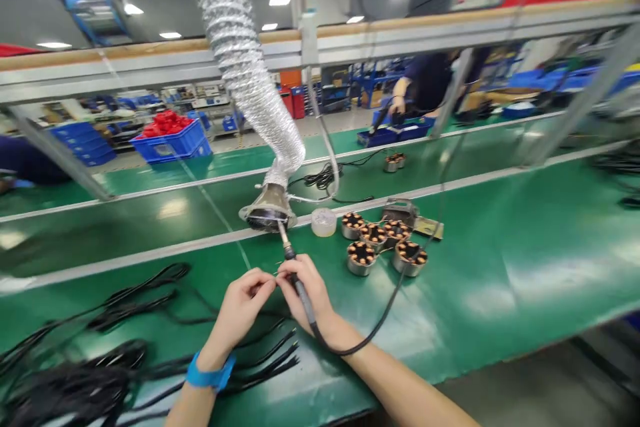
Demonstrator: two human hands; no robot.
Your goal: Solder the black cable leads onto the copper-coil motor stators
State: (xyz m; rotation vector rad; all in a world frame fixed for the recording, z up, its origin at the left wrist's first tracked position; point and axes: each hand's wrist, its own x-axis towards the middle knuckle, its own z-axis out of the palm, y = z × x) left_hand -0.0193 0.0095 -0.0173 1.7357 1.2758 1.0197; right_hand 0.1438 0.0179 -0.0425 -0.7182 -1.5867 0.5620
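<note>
My right hand (pixel 306 290) is closed around a soldering iron (pixel 295 271), its tip pointing up toward the fume hood (pixel 267 208). My left hand (pixel 243 303), with a blue wristband, pinches a thin black wire (pixel 273 275) right beside the iron's grip. Both hands meet above the green bench mat (pixel 500 260). The iron's black cord (pixel 370 330) loops off to the right.
A silver flexible duct (pixel 240 47) hangs down to the hood. Several round copper-wound stators (pixel 383 243) and a small white tub (pixel 323 221) sit right of it. Bundles of black cables (pixel 100 360) lie at left. Another person (pixel 425 83) works across the far bench.
</note>
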